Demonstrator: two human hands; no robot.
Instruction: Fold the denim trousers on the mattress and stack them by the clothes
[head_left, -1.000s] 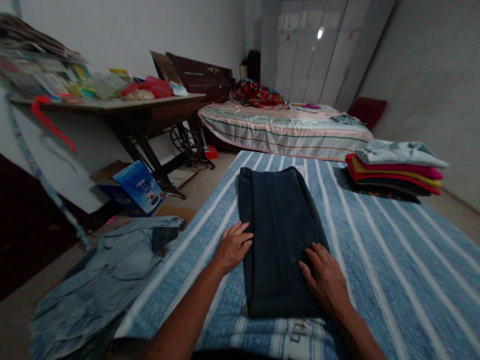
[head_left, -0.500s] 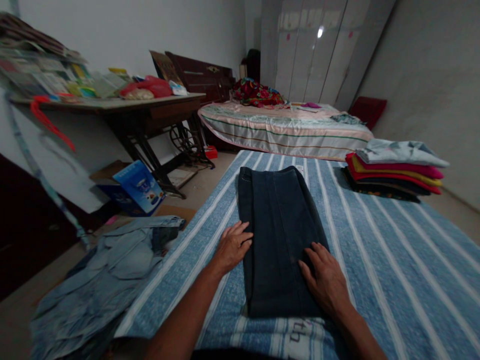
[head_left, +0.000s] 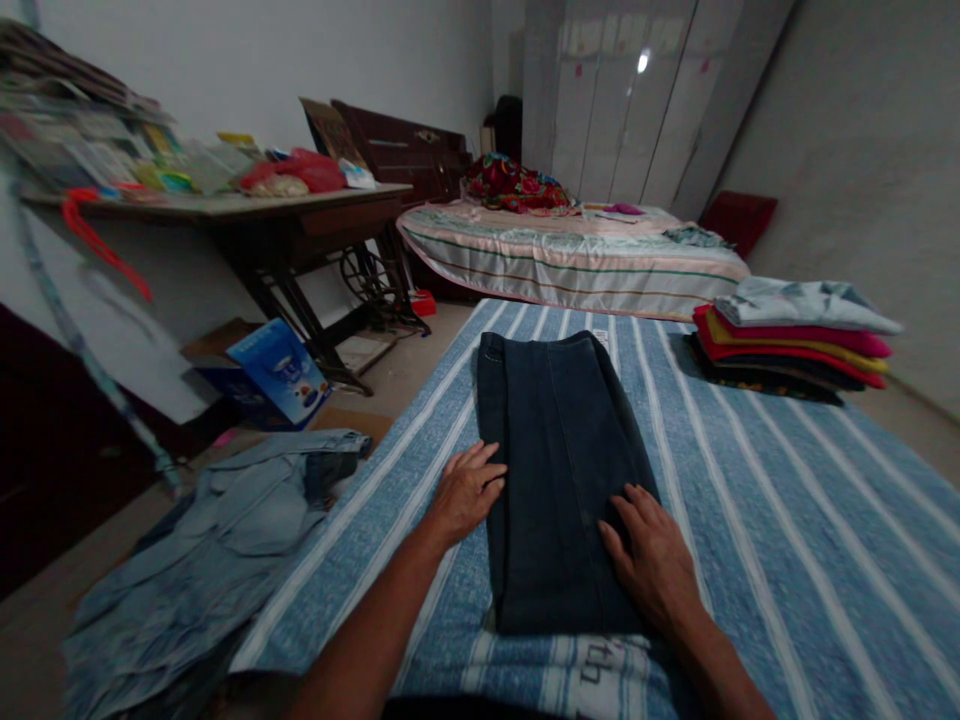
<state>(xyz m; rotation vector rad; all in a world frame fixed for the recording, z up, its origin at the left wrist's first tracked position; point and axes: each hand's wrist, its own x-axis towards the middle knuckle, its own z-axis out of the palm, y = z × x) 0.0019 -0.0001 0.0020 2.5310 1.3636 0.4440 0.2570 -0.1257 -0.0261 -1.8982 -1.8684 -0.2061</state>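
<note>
Trousers (head_left: 555, 480), one dark folded pair, are lying flat at the centre of the frame on one blue-and-white striped cover (head_left: 765, 520). We are resting both hands on them: our left hand (head_left: 465, 495) is touching the left edge with fingers slightly spread, while our right hand (head_left: 652, 555) is lying on the right edge, thumb standing apart from the fingers, its outer fingertips hiding from view. One stack of folded clothes (head_left: 787, 340) is sitting at the right, its layers overlapping too closely for us to be counting surely. At lower left, light denim (head_left: 217, 560) is running off the bottom edge. One table (head_left: 337, 215) at upper left is bearing blurred clutter.
</note>
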